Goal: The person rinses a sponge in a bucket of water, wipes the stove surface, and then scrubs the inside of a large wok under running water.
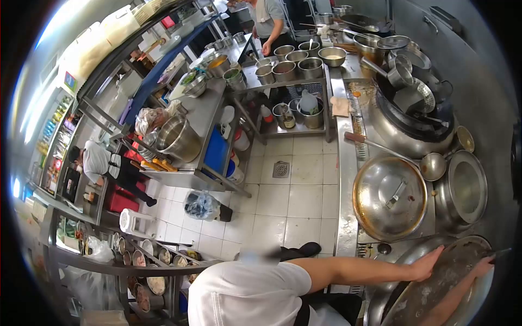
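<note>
At the lower right, my left hand [428, 264] grips the near rim of a large dark wok [440, 288] with a wet, spotted inner surface. The wok looks tilted inside a wider metal basin [380, 301]. My right hand [482, 267] is at the wok's far side, its fingers closed round a thin dark handle [501, 253]. What that handle belongs to cannot be made out. Just beyond my left hand lies a small ladle [384, 248], and further on a large round metal lid [390, 198].
A long-handled ladle [433, 166] lies beside a big pot [461, 187]. Further along stands a wok station [416, 130] with strainers. Across the tiled floor [304, 201] are steel counters, a bin with a bag [201, 206], a white stool [136, 223] and two people [266, 24].
</note>
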Action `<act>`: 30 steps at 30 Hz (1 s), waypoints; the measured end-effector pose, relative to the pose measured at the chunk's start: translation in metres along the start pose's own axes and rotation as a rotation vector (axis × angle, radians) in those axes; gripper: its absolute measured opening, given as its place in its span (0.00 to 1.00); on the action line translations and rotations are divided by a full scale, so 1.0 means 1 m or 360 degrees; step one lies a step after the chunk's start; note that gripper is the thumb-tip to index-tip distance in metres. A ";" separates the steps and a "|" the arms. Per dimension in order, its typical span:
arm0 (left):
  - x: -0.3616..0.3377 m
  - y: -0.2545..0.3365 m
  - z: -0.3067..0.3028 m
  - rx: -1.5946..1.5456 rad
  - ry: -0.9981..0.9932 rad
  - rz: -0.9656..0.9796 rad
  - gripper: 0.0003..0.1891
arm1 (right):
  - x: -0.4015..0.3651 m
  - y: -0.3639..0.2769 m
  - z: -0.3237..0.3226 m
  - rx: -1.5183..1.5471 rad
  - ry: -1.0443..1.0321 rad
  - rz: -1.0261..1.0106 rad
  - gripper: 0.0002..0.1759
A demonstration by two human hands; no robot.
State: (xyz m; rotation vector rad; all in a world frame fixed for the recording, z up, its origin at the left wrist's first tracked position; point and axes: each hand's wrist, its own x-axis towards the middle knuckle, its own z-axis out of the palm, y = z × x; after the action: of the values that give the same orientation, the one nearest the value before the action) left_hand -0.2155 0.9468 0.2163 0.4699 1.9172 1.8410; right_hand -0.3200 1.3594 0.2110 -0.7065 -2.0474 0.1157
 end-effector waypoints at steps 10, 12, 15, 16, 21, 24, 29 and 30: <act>0.000 -0.017 0.016 -0.0079 0.0122 0.0171 0.55 | 0.018 -0.046 -0.075 -0.1025 0.0032 -0.1611 0.21; 0.000 -0.015 0.015 -0.0175 0.0139 0.0202 0.55 | -0.054 -0.094 -0.101 -0.1130 0.0051 -0.1392 0.22; 0.013 -0.033 0.027 -0.0095 0.0182 0.0311 0.56 | -0.095 -0.157 -0.085 -0.1406 0.0256 -0.0713 0.25; 0.016 -0.039 0.031 -0.0040 0.0197 0.0383 0.56 | -0.114 -0.147 -0.060 -0.0495 0.0179 -0.0389 0.23; -0.010 0.029 -0.017 0.0143 -0.0056 0.0113 0.45 | -0.014 -0.070 -0.049 -0.1086 0.0741 -0.0518 0.26; 0.047 -0.062 0.023 0.0297 -0.0147 0.0126 0.55 | -0.032 -0.099 -0.040 -0.0928 0.0386 -0.0101 0.30; 0.044 -0.057 0.006 0.0503 -0.0042 0.0362 0.53 | -0.160 -0.140 -0.036 0.1094 -0.0396 0.0359 0.33; 0.034 -0.046 -0.001 0.0491 -0.0088 0.0235 0.52 | -0.150 -0.132 -0.037 0.0880 -0.0476 0.0033 0.32</act>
State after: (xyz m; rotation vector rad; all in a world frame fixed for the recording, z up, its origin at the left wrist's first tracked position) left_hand -0.2422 0.9612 0.1681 0.7722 2.1887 1.6011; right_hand -0.2881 1.1645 0.1647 -0.3751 -2.1422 0.8066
